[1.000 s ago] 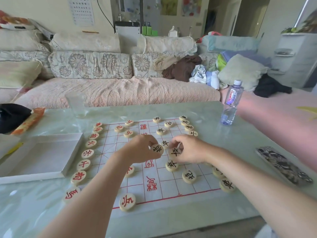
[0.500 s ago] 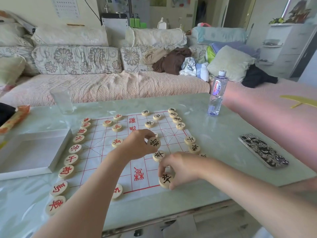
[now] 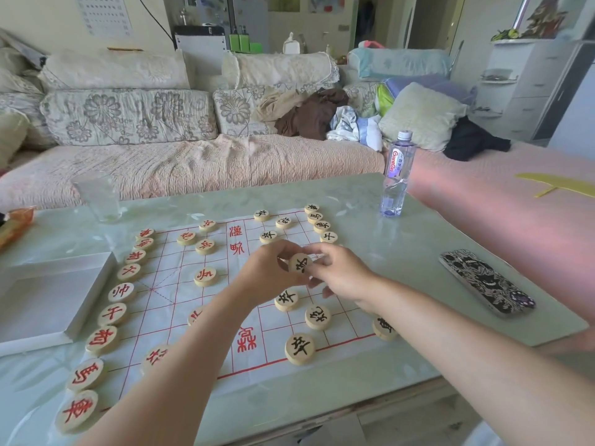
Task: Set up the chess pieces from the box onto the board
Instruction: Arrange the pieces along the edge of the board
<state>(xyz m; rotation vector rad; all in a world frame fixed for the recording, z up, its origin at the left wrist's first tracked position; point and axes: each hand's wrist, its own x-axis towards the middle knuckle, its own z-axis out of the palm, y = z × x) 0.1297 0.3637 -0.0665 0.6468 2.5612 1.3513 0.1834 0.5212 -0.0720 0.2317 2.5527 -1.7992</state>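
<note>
The white cloth board with red grid lines lies on the table. Red-lettered pieces line its left edge, and black-lettered pieces stand along the far right. Over the board's middle my left hand pinches a black-lettered piece held off the cloth. My right hand meets it from the right, with fingertips above and below the same piece. More black pieces lie near the front edge. The open white box sits to the left of the board.
A water bottle stands at the far right of the glass table, and a patterned phone lies at the right. An empty glass is at the far left, with a sofa behind.
My right hand let go of a black piece near the board's front edge and moved up to the piece in my left hand. The left hand barely moved.
</note>
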